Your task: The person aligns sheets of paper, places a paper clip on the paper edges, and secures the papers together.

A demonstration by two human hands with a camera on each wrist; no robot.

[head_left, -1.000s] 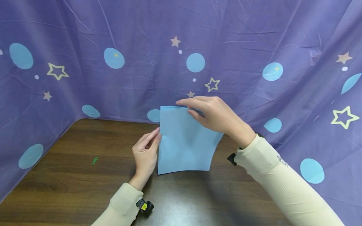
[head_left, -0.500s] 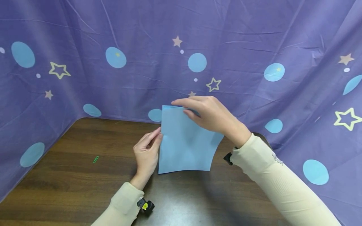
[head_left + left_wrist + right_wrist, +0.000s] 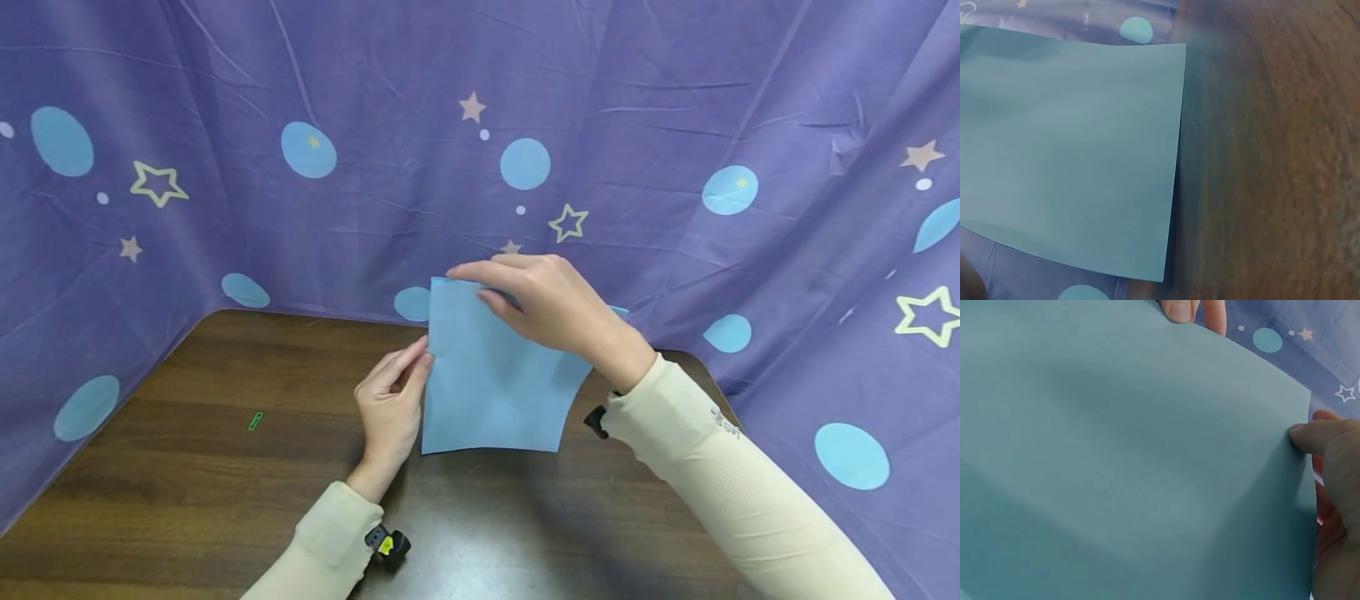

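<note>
Light blue paper point(image 3: 495, 392) is held up in front of me, its lower edge close over the wooden table. My left hand point(image 3: 387, 408) pinches its left edge between thumb and fingers. At the top edge my right hand point(image 3: 547, 300) grips the paper, thumb on the near side and the other fingers over and behind it. The right wrist view shows that thumb point(image 3: 1316, 434) pressing near the edge of the paper point(image 3: 1135, 456), with left fingertips point(image 3: 1179, 311) on the adjoining edge. In the left wrist view, the lower part of the paper point(image 3: 1079, 150) bends gently.
A small green paper clip point(image 3: 256, 421) lies on the brown wooden table point(image 3: 165, 483), left of my left hand. A purple curtain point(image 3: 375, 83) with stars and blue dots hangs behind the table and along its sides. Each wrist wears a small black camera point(image 3: 393, 548).
My right hand has slid left along the paper's top edge. The layered edges visible at the top left corner now look like one thin edge. My left hand keeps its pinch.
</note>
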